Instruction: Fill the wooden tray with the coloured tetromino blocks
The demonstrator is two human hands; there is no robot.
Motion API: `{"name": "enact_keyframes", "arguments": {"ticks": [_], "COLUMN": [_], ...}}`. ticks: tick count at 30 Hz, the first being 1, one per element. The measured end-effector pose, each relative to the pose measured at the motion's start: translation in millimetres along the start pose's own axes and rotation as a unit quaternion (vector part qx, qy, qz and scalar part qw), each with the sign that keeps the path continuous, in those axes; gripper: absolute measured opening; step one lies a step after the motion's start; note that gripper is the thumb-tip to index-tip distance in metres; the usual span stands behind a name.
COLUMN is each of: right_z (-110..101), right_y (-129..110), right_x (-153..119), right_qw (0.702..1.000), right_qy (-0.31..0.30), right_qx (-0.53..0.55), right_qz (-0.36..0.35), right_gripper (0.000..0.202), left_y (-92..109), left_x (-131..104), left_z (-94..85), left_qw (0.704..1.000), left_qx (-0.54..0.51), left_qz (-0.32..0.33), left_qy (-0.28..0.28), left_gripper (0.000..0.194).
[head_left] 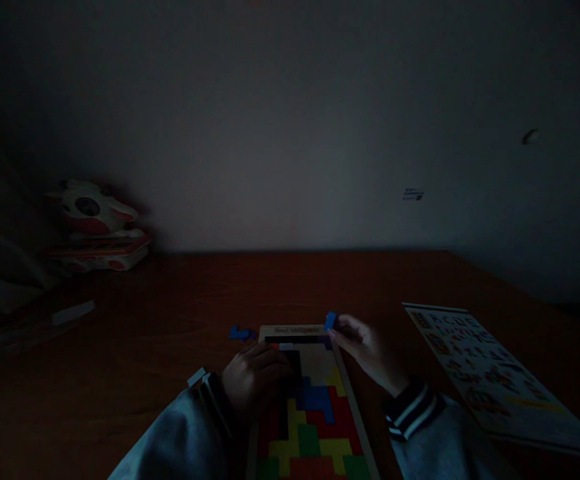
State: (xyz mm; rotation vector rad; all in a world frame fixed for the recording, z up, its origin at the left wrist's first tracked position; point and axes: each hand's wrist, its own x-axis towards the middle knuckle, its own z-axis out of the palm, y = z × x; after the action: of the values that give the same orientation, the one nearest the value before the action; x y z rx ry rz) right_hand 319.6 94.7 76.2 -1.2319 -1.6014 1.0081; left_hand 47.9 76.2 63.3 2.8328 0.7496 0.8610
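Observation:
A wooden puzzle board (350, 393) lies in front of me, filled in large part with red, yellow, blue, green and white block pieces. Dark bare gaps show near its top and along the left. My right hand (367, 350) pinches a small blue puzzle piece (330, 321) between thumb and fingers, at the board's upper right corner. Across the board's left side rests my left hand (256, 377), its fingers laid over the pieces and pointing right; what is under them is hidden. Beyond that hand, a loose blue piece (239, 333) lies on the table, beside the board's upper left corner.
The brown table (170, 300) meets a grey wall at the back. To the right lies a printed sheet (490, 373) with letters and pictures. A cow-shaped toy (100, 227) stands at the back left, with a pale strip (73, 312) nearer. The room is dim.

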Motion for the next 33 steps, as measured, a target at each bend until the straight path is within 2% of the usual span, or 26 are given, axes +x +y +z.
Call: {"name": "enact_keyframes", "arguments": {"ticks": [4,12,14,18,21,25,29,33], "right_z": [2.0,9.1,10.0,12.4,17.6,23.5,21.3,20.4], "right_y": [0.4,1.7,-0.9,-5.2,-3.3,1.1,1.8,4.4], "right_x": [-0.1,-3.5,-3.7,-4.3,-5.9,-8.2,-7.3,-4.6], "right_qw": [1.000,1.000,0.999,0.985,0.969,0.957,0.968,0.989], "right_qy": [0.016,-0.005,-0.003,0.006,-0.019,-0.053,-0.042,0.020], "right_qx": [-0.016,-0.014,-0.035,-0.129,-0.187,-0.215,-0.179,-0.107], "right_qz": [0.006,-0.006,-0.026,-0.118,-0.161,-0.185,-0.168,-0.096], "right_gripper": [0.028,0.025,0.023,0.014,0.018,0.023,0.023,0.021], "left_y": [-0.5,-1.7,-2.6,-2.6,0.2,3.1,1.8,0.7], "left_x": [-0.9,-1.0,-1.3,-0.1,2.4,3.7,3.0,3.3], "left_z": [0.1,3.0,2.8,1.6,-0.2,-2.7,-2.4,-1.4], "left_qw": [1.000,1.000,1.000,0.999,0.996,0.994,0.993,0.994], "left_qx": [-0.002,-0.004,-0.005,0.022,0.059,0.065,0.056,0.050], "left_qz": [-0.005,-0.008,-0.009,-0.030,-0.061,-0.079,-0.085,-0.086], "left_qy": [-0.010,0.000,-0.012,-0.021,-0.020,-0.046,-0.054,-0.055], "left_gripper": [0.027,0.027,0.027,0.025,0.026,0.030,0.028,0.027]}}
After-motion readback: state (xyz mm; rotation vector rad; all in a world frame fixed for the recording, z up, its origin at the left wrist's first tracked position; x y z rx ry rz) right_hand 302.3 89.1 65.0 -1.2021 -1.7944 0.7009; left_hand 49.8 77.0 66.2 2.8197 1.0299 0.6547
